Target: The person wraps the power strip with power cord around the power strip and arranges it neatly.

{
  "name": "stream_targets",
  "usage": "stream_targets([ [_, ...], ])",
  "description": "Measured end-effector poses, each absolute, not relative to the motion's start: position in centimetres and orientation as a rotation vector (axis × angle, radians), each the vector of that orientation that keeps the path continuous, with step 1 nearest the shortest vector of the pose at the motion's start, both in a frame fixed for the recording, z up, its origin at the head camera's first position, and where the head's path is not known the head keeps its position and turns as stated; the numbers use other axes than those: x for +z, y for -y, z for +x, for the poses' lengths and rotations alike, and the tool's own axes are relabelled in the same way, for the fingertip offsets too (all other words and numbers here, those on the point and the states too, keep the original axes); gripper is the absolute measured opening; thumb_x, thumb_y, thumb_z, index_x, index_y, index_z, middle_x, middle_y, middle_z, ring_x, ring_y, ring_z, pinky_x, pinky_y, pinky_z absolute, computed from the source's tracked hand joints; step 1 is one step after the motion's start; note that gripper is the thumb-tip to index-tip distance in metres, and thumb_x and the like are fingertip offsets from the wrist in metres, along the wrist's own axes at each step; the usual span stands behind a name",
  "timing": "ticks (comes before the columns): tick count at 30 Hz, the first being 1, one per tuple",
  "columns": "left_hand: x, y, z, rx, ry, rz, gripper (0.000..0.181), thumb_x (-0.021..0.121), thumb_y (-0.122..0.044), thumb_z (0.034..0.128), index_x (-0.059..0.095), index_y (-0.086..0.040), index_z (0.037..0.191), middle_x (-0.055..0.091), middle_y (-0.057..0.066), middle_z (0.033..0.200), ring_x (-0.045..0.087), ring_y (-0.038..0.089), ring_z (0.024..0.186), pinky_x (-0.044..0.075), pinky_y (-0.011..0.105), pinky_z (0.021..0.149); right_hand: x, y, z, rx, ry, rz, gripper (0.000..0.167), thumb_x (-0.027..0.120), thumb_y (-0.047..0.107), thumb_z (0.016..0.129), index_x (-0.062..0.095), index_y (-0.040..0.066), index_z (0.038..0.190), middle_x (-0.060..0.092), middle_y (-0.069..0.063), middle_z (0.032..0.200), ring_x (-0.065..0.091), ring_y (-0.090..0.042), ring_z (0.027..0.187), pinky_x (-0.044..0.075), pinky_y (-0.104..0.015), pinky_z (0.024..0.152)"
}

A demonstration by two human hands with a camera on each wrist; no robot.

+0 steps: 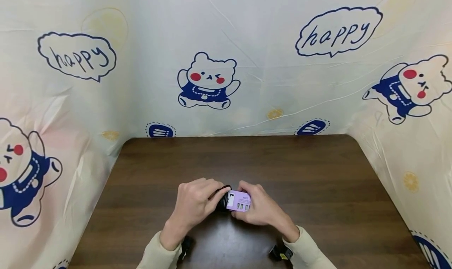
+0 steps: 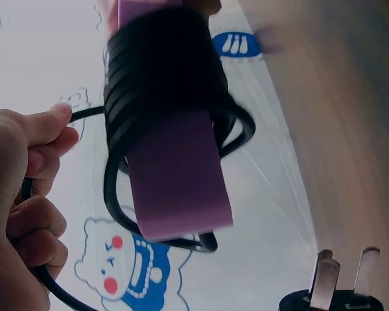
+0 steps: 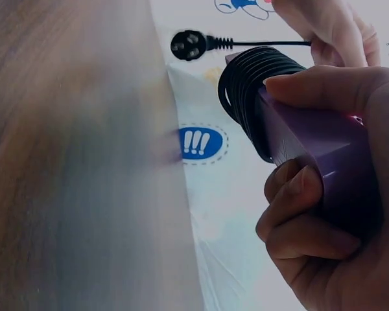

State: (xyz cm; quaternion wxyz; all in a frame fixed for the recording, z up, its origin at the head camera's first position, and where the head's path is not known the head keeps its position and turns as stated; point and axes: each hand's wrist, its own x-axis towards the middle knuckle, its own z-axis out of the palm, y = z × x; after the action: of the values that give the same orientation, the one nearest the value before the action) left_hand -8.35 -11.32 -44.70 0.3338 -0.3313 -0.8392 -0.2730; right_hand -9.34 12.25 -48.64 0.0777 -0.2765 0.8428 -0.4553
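A purple power strip (image 1: 241,201) with a row of USB ports is held above the table, gripped by my right hand (image 1: 260,204) around one end. Several turns of black cord (image 2: 162,71) are wound closely round its other part, with a looser loop near the end in the left wrist view. The thumb and fingers of my left hand (image 1: 194,200) pinch a taut stretch of this cord beside the strip. From the left hand the cord runs on to a black three-pin plug (image 3: 189,45), which hangs free; its metal prongs also show in the left wrist view.
Below the hands spreads a dark brown wooden table (image 1: 159,163). A pale cloth (image 1: 152,84) printed with bears and "happy" bubbles stands along its back and sides. Black wrist-worn devices (image 1: 280,253) sit by the sleeves.
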Motion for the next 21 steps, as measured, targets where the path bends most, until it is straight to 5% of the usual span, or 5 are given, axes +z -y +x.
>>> stream_targets([
  [12,-44.9,9.0,-7.3,-0.818,2.062,-0.922,0.02,0.072,-0.026,0.1034,0.07,-0.02,0.084,0.05,-0.015,0.063,0.043,-0.002,0.056,0.032,0.012,0.049,-47.2,-14.1,-10.1,-1.493,-2.67,-0.834,0.044,0.095,0.018,0.07,0.064,0.022,0.1,0.072,0.009,0.086,0.061,-0.004,0.068,0.051,-0.026,0.059],
  [21,-46.4,7.9,-7.2,-1.024,2.159,-0.898,0.011,0.067,-0.02,0.1064,0.07,-0.017,0.096,0.05,-0.013,0.071,0.042,-0.004,0.061,0.035,0.009,0.056,-47.1,-14.6,-10.8,-1.585,-2.699,-0.764,0.044,0.098,0.019,0.071,0.065,0.022,0.1,0.072,0.007,0.087,0.062,-0.008,0.07,0.052,-0.027,0.061],
])
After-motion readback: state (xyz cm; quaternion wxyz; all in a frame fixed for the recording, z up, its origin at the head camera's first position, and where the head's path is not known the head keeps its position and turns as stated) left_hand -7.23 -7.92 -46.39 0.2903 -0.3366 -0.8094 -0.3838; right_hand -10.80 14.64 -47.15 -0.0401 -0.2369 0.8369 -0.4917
